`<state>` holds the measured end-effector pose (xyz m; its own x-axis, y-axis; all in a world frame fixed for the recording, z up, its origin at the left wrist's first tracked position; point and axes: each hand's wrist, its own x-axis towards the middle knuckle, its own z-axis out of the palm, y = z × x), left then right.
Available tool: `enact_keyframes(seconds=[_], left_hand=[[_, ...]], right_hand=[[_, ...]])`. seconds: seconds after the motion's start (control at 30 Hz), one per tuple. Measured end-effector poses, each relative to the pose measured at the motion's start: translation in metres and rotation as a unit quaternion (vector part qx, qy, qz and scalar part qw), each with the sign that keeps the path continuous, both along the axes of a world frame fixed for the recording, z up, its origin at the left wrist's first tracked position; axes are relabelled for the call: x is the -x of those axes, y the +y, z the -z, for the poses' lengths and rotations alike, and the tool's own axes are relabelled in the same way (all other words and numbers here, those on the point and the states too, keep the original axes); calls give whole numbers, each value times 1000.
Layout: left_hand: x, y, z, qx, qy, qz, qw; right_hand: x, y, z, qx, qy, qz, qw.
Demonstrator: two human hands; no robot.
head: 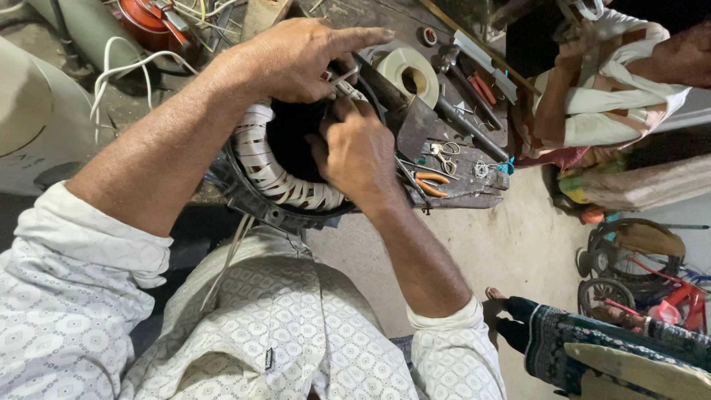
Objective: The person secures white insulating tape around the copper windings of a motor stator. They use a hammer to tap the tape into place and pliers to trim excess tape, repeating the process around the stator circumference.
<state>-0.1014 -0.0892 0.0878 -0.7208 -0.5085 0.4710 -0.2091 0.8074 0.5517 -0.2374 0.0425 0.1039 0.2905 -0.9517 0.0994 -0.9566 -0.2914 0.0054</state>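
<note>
White-taped motor winding [278, 178] sits in our lap. Our left hand [296, 59] grips its top edge; right hand [355, 152] fingers pinch inside the bore.

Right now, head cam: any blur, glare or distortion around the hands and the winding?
Head view: left hand and right hand sharp on the motor stator; its bore is lost in deep shadow; soft, even light, no glare; wide-angle stretch at edges, bending the bicycle.

A small dark label [269, 359] is showing on the patterned shirt [296, 333], low on the front; nothing else is turning up.
</note>
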Motion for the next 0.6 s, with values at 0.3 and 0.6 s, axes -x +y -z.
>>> enact_keyframes(seconds=[0.3,0.6], left_hand=[[1,6,-11,34,-10,9,999],[-16,58,-11,192,-36,2,981]], right_hand=[[1,33,-1,84,-171,-52,980],[20,39,-6,86,-350,-36,932]])
